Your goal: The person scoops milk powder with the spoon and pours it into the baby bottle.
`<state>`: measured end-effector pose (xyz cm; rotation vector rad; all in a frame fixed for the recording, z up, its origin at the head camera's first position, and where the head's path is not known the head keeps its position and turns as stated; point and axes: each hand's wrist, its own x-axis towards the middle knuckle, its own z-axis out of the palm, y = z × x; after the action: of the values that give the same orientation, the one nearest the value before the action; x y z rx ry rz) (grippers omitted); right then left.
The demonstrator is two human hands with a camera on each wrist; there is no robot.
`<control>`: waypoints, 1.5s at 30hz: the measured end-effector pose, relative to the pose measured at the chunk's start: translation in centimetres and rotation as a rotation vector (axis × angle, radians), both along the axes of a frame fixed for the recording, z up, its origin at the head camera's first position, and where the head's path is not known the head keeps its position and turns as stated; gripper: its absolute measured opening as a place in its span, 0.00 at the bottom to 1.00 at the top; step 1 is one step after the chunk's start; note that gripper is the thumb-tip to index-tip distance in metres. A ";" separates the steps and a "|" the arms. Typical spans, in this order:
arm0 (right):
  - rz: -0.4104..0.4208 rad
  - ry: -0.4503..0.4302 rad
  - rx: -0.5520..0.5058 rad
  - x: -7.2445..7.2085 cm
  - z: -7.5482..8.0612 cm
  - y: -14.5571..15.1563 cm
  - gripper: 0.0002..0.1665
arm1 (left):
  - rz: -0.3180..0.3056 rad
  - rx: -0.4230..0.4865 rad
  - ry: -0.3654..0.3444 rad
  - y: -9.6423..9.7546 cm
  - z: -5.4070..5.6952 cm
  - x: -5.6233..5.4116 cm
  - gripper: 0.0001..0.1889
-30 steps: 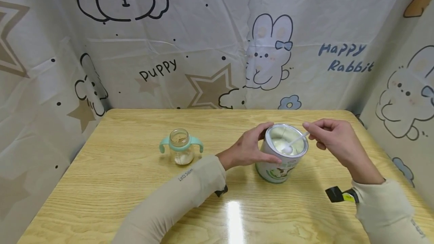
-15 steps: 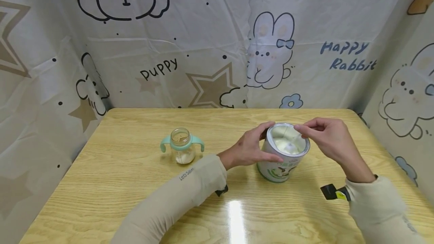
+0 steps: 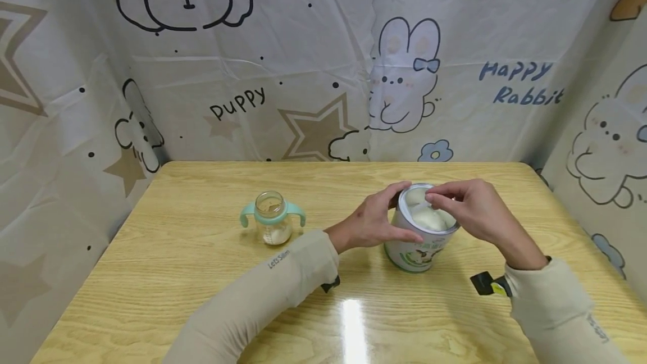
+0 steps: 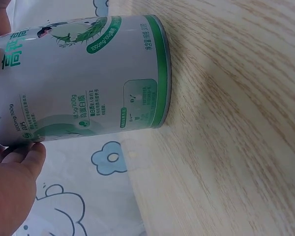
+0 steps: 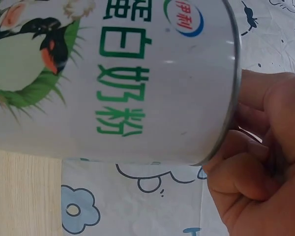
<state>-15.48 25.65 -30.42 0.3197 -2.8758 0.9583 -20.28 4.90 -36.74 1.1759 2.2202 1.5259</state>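
A white and green milk powder can (image 3: 419,251) stands at the right of the table with its top uncovered, showing pale powder (image 3: 428,219) inside. My left hand (image 3: 371,218) grips the can's left side, fingers behind and thumb across the front. Over the rim, my right hand (image 3: 472,206) pinches the handle of a white scoop (image 3: 422,204); its bowl is hidden in the powder. The right wrist view shows the curled right fingers (image 5: 241,182) at the can's rim. The can's printed side (image 4: 88,78) fills much of the left wrist view.
A baby bottle (image 3: 273,221) with mint green handles stands uncapped left of the can, with pale powder at its bottom. The wooden table (image 3: 202,274) ends at a patterned cloth (image 3: 308,72) behind. My left sleeve (image 3: 268,291) crosses the table's front.
My right hand has moved left over the can's mouth, and the scoop has gone down into the powder. The left hand keeps its grip on the can; the bottle stays put.
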 end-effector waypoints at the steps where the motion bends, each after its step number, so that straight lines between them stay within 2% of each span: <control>1: 0.012 -0.003 0.005 0.0 0.0 0.0 0.19 | 0.003 0.000 0.001 0.0 0.0 0.0 0.48; 7: 0.031 -0.066 -0.038 0.2 0.2 0.7 0.22 | 0.004 0.005 0.005 0.0 -0.1 0.0 0.48; 12: -0.049 -0.106 -0.092 0.1 0.3 1.4 0.26 | 0.008 0.005 0.008 0.0 -0.1 0.0 0.49; 21: -0.149 -0.179 -0.292 -0.1 -0.5 4.3 0.29 | 0.012 -0.012 0.027 0.1 -0.1 0.0 0.50; 29: -0.202 -0.228 -0.453 -0.3 -1.7 6.4 0.17 | 0.020 -0.014 0.027 0.0 0.0 0.0 0.51; 36: -0.198 -0.246 -0.520 -0.2 -2.0 6.8 0.10 | 0.024 -0.015 0.021 0.0 0.0 0.0 0.51; 41: -0.184 -0.251 -0.555 -0.3 -1.9 6.9 0.10 | 0.019 -0.013 0.026 -0.1 0.0 0.0 0.51; 45: -0.176 -0.263 -0.623 -0.3 -1.8 7.0 0.12 | 0.013 -0.015 0.012 0.0 0.0 -0.1 0.50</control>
<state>-15.78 32.61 -32.22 -0.1197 -2.5582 1.8824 -20.37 4.86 -36.69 1.1710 2.2471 1.5088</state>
